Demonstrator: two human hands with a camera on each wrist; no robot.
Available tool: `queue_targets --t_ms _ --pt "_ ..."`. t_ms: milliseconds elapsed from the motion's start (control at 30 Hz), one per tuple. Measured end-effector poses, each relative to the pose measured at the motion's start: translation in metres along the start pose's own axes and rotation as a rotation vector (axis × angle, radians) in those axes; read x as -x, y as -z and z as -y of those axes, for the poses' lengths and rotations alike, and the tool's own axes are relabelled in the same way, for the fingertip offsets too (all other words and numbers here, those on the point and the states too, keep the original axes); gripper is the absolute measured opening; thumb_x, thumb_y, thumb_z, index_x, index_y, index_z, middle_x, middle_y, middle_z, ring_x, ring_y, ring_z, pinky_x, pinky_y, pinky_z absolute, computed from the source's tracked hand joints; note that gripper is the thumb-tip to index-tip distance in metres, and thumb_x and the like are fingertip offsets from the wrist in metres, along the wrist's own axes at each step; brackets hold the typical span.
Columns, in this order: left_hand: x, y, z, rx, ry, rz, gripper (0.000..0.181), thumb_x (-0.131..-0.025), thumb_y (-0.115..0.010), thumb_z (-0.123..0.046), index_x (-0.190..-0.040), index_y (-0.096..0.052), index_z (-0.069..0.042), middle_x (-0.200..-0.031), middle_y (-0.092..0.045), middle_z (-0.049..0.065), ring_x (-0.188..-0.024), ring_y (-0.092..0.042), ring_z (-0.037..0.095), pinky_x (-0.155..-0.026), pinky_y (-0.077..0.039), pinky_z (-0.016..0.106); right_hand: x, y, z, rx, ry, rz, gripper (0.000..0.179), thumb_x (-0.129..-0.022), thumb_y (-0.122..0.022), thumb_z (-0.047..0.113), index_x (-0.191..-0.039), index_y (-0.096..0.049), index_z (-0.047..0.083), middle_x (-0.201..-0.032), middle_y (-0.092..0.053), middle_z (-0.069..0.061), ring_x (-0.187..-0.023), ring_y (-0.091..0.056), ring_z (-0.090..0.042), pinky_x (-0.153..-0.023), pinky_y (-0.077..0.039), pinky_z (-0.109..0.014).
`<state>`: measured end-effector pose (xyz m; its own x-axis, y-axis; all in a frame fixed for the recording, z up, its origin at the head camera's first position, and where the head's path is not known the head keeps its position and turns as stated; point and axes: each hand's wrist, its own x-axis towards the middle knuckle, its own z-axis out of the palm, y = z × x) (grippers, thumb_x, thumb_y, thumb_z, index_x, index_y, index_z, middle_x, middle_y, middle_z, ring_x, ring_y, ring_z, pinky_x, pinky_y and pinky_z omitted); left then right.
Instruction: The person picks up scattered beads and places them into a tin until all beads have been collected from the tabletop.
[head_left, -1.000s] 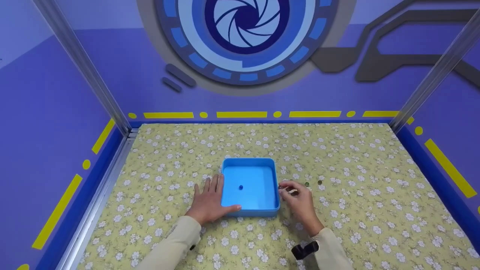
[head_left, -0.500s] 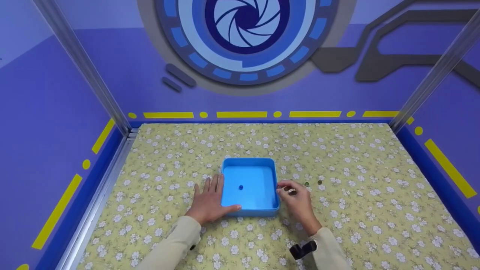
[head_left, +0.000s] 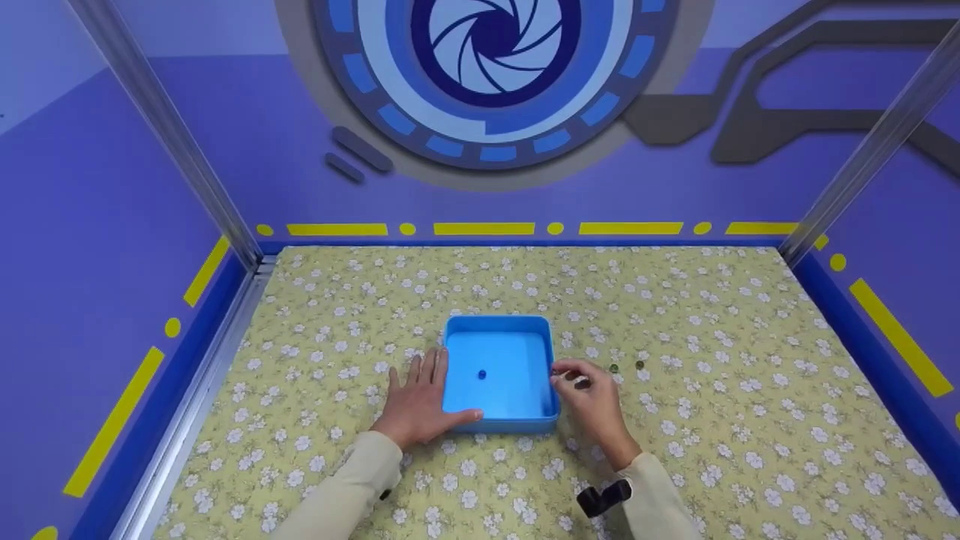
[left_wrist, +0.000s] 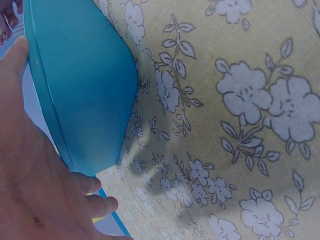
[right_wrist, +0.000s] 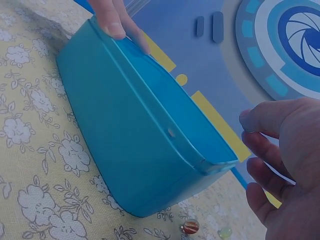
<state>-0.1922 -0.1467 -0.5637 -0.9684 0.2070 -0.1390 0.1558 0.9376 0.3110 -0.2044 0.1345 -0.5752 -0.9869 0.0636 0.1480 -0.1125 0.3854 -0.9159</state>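
Pinching with the right hand [head_left: 592,396], thumb to finger, apparently on a small dark marble [head_left: 555,371], mostly hidden by the fingertips. Holding it at the right rim of the square blue box [head_left: 517,427], with the interior lying just leftward; not showing clearly whether over or outside. Resting the left hand [head_left: 420,403], fingers spread, against the opposite wall, laying the thumb over the near rim.

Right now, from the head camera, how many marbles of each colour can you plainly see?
Dark blue marble, in the blue box: 1
Green marble, on the cloth: 1
Brownish marble, on the cloth: 1
Total: 3
I can't tell whether the right hand holds or hides another.
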Motion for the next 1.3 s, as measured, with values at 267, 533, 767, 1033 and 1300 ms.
queue_targets --t_ms 267,533,767,1033,1300 --pt "0.000 0.000 -0.001 0.005 0.011 0.009 0.120 -0.072 -0.045 -0.089 -0.157 -0.010 -0.012 -0.162 -0.015 0.015 -0.148 -0.017 0.040 -0.113 -0.009 0.070 -0.002 -0.001 0.003 0.003 -0.008 0.019 0.017 -0.084 -0.073 0.008 -0.100 -0.074 0.013 -0.094 -0.072 -0.002 -0.090 -0.059 -0.016 -0.078 -0.049 -0.028" --pt "-0.001 -0.001 0.000 -0.001 0.016 0.005 0.122 -0.071 -0.044 -0.090 -0.157 -0.010 -0.012 -0.163 -0.015 0.014 -0.148 -0.017 0.041 -0.112 -0.009 0.070 -0.004 -0.004 0.006 0.003 -0.032 0.030 0.016 -0.086 -0.072 0.011 -0.102 -0.074 0.014 -0.097 -0.072 -0.002 -0.091 -0.059 -0.016 -0.080 -0.048 -0.029" --pt "-0.002 -0.002 0.001 -0.001 0.013 0.000 0.122 -0.070 -0.044 -0.090 -0.157 -0.010 -0.012 -0.163 -0.015 0.014 -0.148 -0.018 0.041 -0.112 -0.009 0.070 -0.006 -0.006 0.009 -0.025 -0.024 0.042 0.016 -0.087 -0.072 0.012 -0.102 -0.074 0.014 -0.099 -0.072 -0.002 -0.090 -0.058 -0.015 -0.080 -0.048 -0.030" --pt "-0.002 -0.003 0.002 0.003 0.007 0.000 0.122 -0.070 -0.043 -0.091 -0.157 -0.010 -0.012 -0.162 -0.016 0.014 -0.148 -0.018 0.041 -0.112 -0.010 0.070 -0.009 -0.007 0.009 -0.033 -0.026 0.062 0.016 -0.088 -0.072 0.014 -0.103 -0.073 0.015 -0.100 -0.071 -0.002 -0.092 -0.058 -0.016 -0.082 -0.047 -0.034" --pt "-0.002 -0.003 0.001 0.000 0.013 -0.003 0.123 -0.069 -0.044 -0.091 -0.157 -0.011 -0.012 -0.162 -0.016 0.014 -0.148 -0.018 0.041 -0.112 -0.011 0.070 -0.012 -0.009 0.011 -0.039 -0.045 0.066 0.017 -0.088 -0.072 0.015 -0.104 -0.073 0.013 -0.099 -0.071 -0.002 -0.091 -0.057 -0.017 -0.079 -0.048 -0.030"
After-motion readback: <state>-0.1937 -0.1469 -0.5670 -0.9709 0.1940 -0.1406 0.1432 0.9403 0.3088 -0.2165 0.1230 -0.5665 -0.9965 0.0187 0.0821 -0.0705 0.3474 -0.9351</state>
